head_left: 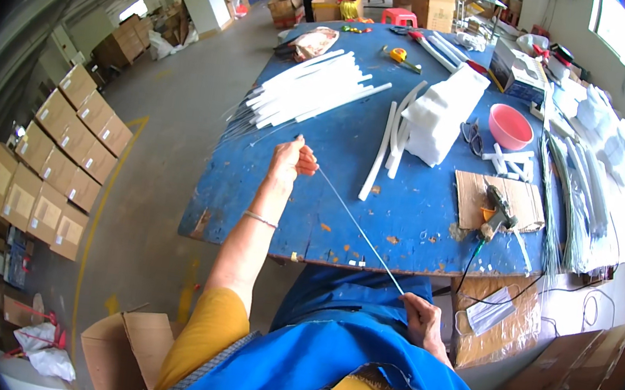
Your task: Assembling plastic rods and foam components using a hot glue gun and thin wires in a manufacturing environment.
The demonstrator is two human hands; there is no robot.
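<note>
Left hand (291, 159) outstretched, right hand (421, 321) near lap, both pinching thin rod (359, 228).

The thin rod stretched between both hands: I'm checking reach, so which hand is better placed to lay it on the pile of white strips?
Probably the left hand. It grips the thin rod over the blue table, close to the white strips. The right hand sits low at the lap, off the table.
</note>
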